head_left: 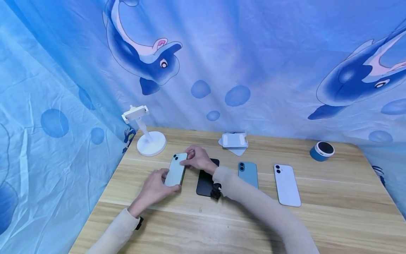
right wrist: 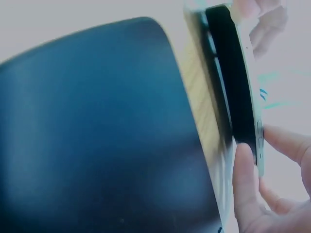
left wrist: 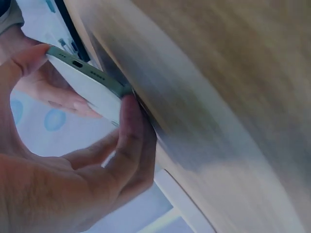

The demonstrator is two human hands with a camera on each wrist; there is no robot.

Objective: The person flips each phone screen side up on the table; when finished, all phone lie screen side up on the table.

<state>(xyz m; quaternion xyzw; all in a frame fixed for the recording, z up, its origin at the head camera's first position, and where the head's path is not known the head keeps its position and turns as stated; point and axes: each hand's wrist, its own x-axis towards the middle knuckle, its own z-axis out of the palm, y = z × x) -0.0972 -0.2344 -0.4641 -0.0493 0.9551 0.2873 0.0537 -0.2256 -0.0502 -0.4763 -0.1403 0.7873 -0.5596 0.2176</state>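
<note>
A pale green smartphone (head_left: 175, 171) is gripped in both hands above the left part of the table, its back with two cameras facing up. My left hand (head_left: 156, 187) holds its lower end between thumb and fingers; the left wrist view shows the charging port on the phone's edge (left wrist: 82, 68) beside that thumb. Near the camera end, my right hand (head_left: 198, 158) pinches the long side. In the right wrist view the phone's dark screen (right wrist: 233, 77) is tilted off the table, with right fingertips (right wrist: 244, 160) by the side buttons. A black phone (head_left: 204, 181) lies partly under the right forearm.
A white round-based phone stand (head_left: 152, 144) is at the back left, a folded white stand (head_left: 234, 141) at the back middle. Right of the hands lie a blue phone (head_left: 248, 174) and a white phone (head_left: 287, 185). A blue-and-white cylinder (head_left: 321, 151) stands at the back right.
</note>
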